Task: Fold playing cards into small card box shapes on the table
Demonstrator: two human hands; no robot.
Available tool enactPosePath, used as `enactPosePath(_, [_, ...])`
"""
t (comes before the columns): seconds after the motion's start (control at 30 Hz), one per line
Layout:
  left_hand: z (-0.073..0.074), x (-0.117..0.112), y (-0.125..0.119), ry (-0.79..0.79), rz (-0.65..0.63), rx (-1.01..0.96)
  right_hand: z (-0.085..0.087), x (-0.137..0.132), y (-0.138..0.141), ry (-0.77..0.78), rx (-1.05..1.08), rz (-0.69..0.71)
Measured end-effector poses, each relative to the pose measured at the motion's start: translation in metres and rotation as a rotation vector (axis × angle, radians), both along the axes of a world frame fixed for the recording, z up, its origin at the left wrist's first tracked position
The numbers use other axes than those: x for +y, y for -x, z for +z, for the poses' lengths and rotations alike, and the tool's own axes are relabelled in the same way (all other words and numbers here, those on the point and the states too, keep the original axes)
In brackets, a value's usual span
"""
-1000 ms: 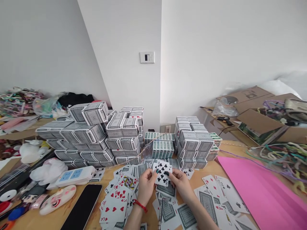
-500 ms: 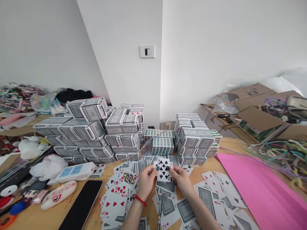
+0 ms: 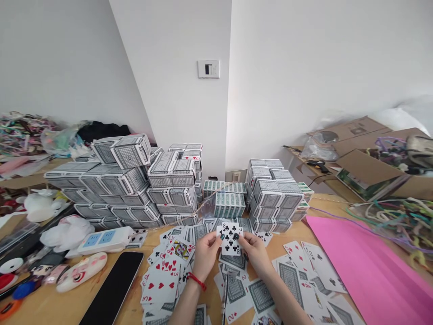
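Between my two hands, playing cards (image 3: 231, 239) are held up with an eight of clubs facing me; a seven shows at the edge behind it. My left hand (image 3: 207, 253) pinches their left side, thumb on the front. The right side is gripped by my right hand (image 3: 254, 253), its thumb also on the front. Loose cards (image 3: 162, 282) lie in an overlapping heap to the left, a three of hearts on top. More loose cards (image 3: 262, 298) are spread under and between my wrists, and others (image 3: 294, 275) lie to the right, some face down.
Block-like stacks of cards (image 3: 122, 185) rise at the back left, with another stack (image 3: 275, 194) at the back right. Green-and-white card boxes (image 3: 230, 205) stand between. A black phone (image 3: 113, 289) and white power strip (image 3: 106, 240) lie left; pink paper (image 3: 368, 271) lies right.
The view has shifted very slightly. Both hands keep the same hold on the cards, and the cards on the table lie as before.
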State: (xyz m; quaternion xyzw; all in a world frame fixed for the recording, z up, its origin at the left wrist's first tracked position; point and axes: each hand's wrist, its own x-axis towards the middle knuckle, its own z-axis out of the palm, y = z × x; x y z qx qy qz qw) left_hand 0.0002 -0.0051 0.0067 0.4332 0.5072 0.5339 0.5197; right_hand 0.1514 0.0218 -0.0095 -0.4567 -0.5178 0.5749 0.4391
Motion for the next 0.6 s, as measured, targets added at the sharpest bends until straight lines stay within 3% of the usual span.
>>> enactPosePath(0.13, [-0.0052, 0.0023, 0.0041, 0.067, 0.092, -0.218, -0.0011, -0.0007, -0.0002, -0.023, 0.005, 0.004])
enactPosePath(0.23, [-0.0073, 0.0030, 0.0085, 0.089, 0.033, -0.412, -0.0028, -0.0003, -0.0007, -0.004, 0.015, 0.014])
enactPosePath(0.4, [-0.0013, 0.0011, 0.0093, 0.134, -0.096, -0.381, -0.0037, 0.0007, -0.0022, 0.009, 0.041, 0.022])
enactPosePath(0.6, [0.0019, -0.0007, 0.0049, 0.180, -0.142, -0.360, -0.0010, -0.0011, -0.0023, -0.021, 0.042, -0.009])
